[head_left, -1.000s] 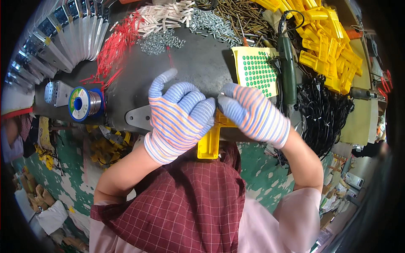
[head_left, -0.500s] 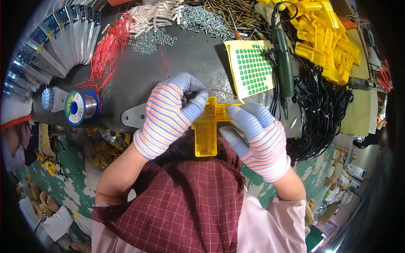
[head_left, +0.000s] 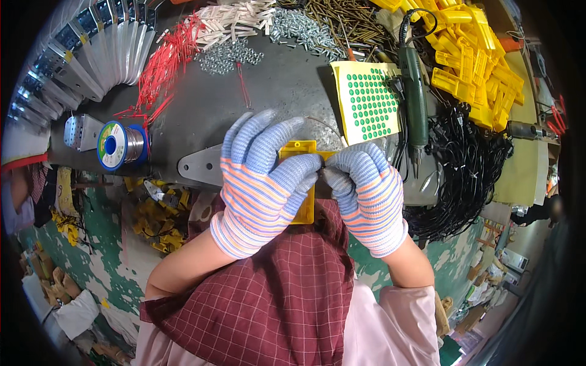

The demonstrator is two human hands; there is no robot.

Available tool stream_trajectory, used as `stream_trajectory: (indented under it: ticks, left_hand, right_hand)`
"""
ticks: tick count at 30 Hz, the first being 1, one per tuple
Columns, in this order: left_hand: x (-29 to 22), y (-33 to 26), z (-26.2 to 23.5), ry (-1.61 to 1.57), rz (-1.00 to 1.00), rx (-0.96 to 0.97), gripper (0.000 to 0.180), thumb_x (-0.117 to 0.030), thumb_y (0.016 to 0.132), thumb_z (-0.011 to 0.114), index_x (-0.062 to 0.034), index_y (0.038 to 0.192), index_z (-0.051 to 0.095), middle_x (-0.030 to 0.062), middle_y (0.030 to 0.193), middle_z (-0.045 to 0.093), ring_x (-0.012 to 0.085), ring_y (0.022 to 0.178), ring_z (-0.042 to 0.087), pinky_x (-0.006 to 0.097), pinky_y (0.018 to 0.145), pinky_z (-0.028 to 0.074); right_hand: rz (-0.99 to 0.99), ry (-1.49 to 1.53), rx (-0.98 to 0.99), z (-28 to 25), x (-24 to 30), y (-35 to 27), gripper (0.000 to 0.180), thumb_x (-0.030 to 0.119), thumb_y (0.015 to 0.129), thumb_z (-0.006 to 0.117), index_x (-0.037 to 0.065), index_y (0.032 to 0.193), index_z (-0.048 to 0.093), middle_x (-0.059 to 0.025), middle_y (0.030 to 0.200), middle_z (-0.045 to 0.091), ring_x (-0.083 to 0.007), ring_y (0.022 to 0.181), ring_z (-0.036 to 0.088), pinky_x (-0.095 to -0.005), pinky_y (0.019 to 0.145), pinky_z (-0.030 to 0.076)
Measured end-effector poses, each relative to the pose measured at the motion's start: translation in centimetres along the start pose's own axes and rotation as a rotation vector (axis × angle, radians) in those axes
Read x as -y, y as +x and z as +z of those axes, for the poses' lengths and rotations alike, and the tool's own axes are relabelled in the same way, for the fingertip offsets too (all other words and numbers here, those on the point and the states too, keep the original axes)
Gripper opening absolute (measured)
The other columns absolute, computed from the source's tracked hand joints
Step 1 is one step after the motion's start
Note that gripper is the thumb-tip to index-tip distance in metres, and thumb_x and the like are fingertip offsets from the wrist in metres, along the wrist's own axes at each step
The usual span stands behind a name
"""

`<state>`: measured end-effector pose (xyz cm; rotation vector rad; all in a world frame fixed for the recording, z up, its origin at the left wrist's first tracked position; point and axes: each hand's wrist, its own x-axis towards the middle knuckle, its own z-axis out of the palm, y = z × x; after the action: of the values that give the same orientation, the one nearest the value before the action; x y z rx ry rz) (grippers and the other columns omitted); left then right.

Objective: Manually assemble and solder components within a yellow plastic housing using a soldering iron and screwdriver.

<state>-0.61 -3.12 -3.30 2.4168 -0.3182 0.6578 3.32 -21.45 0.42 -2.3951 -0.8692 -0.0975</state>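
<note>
Both my hands wear striped knit gloves and meet over a yellow plastic housing (head_left: 305,215) at the table's front edge. My left hand (head_left: 259,174) pinches with thumb and one finger at the housing's middle, its other fingers spread upward. Fingertip to fingertip with it, my right hand (head_left: 363,195) is closed in a pinch. Something small and dark shows between them, too hidden to name. A thin wire (head_left: 326,124) with a pale end arches above the housing. The gloves cover much of the housing. Beside my left hand lies a flat grey metal plate (head_left: 201,166).
A solder spool (head_left: 111,146) stands at left below red wires (head_left: 162,70) and metal brackets (head_left: 79,61). Nuts (head_left: 226,58) and screws (head_left: 302,29) lie at the back. Rightward are a green-dotted sticker sheet (head_left: 371,104), a power screwdriver (head_left: 415,97), black cables (head_left: 470,171) and yellow housings (head_left: 473,67).
My right hand has moved in to meet the left at the housing, its fingers closing. My left hand has shifted lower and to the right, lifting and spreading its upper fingers.
</note>
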Motion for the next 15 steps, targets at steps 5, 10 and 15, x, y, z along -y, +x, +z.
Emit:
stream_trajectory:
  ticks: [5, 10, 15]
  left_hand:
    - [0.9, -0.4, 0.2, -0.447, -0.308, -0.086, 0.015, -0.014, 0.079, 0.074, -0.0091, 0.092, 0.068, 0.0143, 0.114, 0.063, 0.0365, 0.108, 0.058, 0.046, 0.097, 0.046]
    - [1.4, -1.0, 0.6, -0.610, -0.392, -0.036, 0.011, -0.011, 0.082, 0.071, -0.0053, 0.091, 0.068, 0.0186, 0.120, 0.062, 0.0329, 0.114, 0.058, 0.040, 0.098, 0.045]
    - [1.3, -0.6, 0.5, -0.285, -0.205, 0.087, 0.016, -0.014, 0.069, 0.076, -0.0089, 0.084, 0.071, 0.0136, 0.116, 0.064, 0.0396, 0.119, 0.054, 0.048, 0.103, 0.043]
  right_hand:
    - [0.023, 0.005, -0.030, -0.2, 0.1, 0.3, 0.019, 0.009, 0.078, 0.068, 0.008, 0.097, 0.064, -0.0103, 0.090, 0.063, -0.0316, 0.073, 0.064, -0.0416, 0.063, 0.053]
    - [-0.118, -0.416, 0.223, 0.6, 0.8, 0.7, 0.022, 0.013, 0.074, 0.076, 0.012, 0.093, 0.067, -0.0079, 0.090, 0.059, -0.0305, 0.070, 0.064, -0.0412, 0.061, 0.052]
    - [0.017, -0.087, 0.104, 1.0, 0.1, -0.3, 0.014, 0.015, 0.078, 0.073, 0.010, 0.089, 0.066, -0.0087, 0.088, 0.062, -0.0298, 0.076, 0.064, -0.0406, 0.063, 0.053]
